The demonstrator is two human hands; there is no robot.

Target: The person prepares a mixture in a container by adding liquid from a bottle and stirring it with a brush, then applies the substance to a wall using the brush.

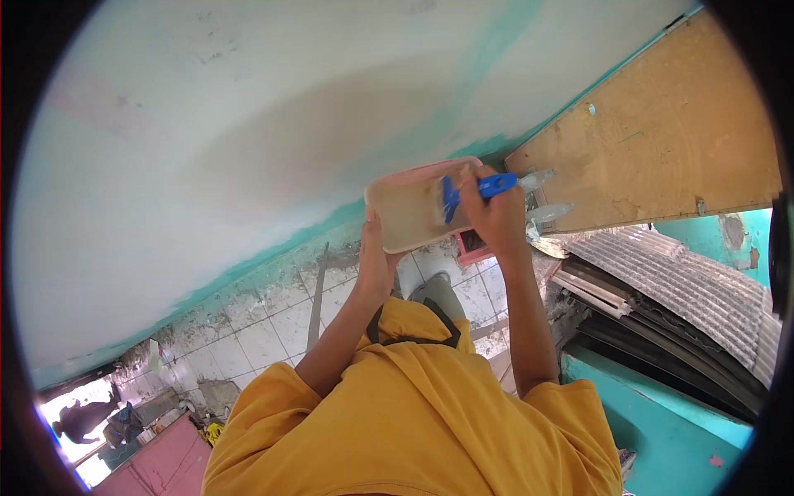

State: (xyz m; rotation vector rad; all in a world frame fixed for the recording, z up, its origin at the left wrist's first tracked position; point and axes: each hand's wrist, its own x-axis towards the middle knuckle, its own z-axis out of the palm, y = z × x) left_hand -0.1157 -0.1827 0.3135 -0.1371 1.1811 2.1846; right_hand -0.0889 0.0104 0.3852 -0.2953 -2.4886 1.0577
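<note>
My left hand (376,258) grips the near left side of a shallow pinkish plastic tub (426,171), its thumb over the rim. Beige or whitish liquid (404,217) coats the inside of the tub. In my right hand (499,217) is a paintbrush (498,184) with a blue handle, the fingers wrapped around it. The brush's wide head points left and down into the tub's right part, against the liquid or the tub's inner surface. Its bristle tips are hard to make out.
Ahead is a whitish wall (248,149) with turquoise patches. A wooden panel (662,124) stands at right, with clear plastic bottles (550,212) by it. Corrugated sheets (670,281) lie over a turquoise cabinet (662,413). White floor tiles (260,343) lie below; a pink surface (165,459) is lower left.
</note>
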